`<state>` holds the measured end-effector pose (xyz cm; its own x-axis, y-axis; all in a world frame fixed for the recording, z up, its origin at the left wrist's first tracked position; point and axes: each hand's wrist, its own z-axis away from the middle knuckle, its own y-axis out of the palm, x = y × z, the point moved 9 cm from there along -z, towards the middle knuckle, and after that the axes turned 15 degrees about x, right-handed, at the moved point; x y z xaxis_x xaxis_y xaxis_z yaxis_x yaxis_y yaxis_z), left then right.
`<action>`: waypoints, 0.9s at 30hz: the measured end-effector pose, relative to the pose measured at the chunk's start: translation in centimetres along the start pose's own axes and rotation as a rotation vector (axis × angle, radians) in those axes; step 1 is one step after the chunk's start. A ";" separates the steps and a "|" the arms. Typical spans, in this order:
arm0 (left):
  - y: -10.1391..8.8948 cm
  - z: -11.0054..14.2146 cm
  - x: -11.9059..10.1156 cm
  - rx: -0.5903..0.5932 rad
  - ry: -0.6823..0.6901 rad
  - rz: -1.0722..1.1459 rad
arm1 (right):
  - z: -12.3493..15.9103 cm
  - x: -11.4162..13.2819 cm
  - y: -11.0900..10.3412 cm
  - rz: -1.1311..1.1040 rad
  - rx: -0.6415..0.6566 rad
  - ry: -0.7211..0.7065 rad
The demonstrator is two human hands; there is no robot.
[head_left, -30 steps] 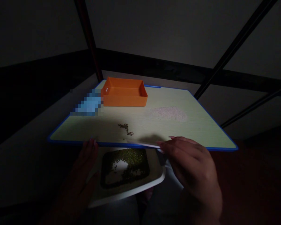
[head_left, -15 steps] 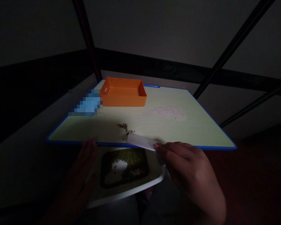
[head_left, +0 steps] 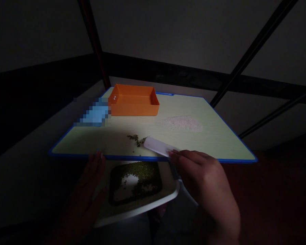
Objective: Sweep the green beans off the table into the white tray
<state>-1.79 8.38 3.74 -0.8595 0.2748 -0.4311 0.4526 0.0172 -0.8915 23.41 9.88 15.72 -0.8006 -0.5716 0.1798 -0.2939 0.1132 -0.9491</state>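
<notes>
My right hand [head_left: 201,173] is closed on a flat white card [head_left: 156,146] whose far end lies on the pale green board [head_left: 214,139], touching a small cluster of green beans [head_left: 135,139]. My left hand [head_left: 88,190] holds a white tray [head_left: 142,207] below the board's near edge, fingers curled round its left side. The tray's dark middle carries green beans [head_left: 142,170] and some white grains. A patch of white rice [head_left: 183,123] lies on the board to the right of centre.
An empty orange box [head_left: 134,101] stands at the board's back left, beside a blurred blue object [head_left: 94,115]. The board has a blue rim [head_left: 76,153]. Dark bars and a pale wall rise behind. The surroundings are very dim.
My right hand has pushed the white card forward over the board's edge and up to the loose beans. The left hand and tray have stayed put.
</notes>
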 end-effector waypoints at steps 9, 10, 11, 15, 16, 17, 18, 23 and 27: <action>0.2 0.2 0.2 0.021 -0.031 0.018 | -0.6 -0.4 0.3 0.024 -0.054 -0.011; 0.2 0.2 0.2 0.022 -0.032 0.020 | -0.7 -0.5 0.4 0.022 -0.056 -0.018; 0.2 0.1 0.3 0.023 -0.030 0.020 | -0.8 -0.6 0.5 0.021 -0.059 -0.023; 0.3 0.2 0.6 0.025 -0.033 0.014 | -1.3 -1.3 0.7 0.050 -0.089 -0.015; 0.3 0.3 0.7 0.023 -0.035 0.015 | -1.5 -1.6 0.8 0.061 -0.101 -0.007; 0.3 0.3 0.6 0.019 -0.032 0.016 | -1.7 -1.8 0.9 0.070 -0.109 0.003; 0.2 0.3 0.4 0.014 -0.032 0.018 | -1.9 -2.1 1.0 0.078 -0.112 0.014; -0.5 0.2 -1.0 -0.051 -0.101 0.084 | -2.8 -3.5 1.6 0.106 -0.128 0.080; -0.4 0.1 -1.1 -0.061 -0.097 0.094 | -3.0 -4.7 1.3 0.144 -0.177 0.139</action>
<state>-1.04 7.97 4.59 -0.8304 0.1834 -0.5261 0.5430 0.0548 -0.8380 25.22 15.19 14.41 -0.9012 -0.4235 0.0917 -0.2487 0.3322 -0.9098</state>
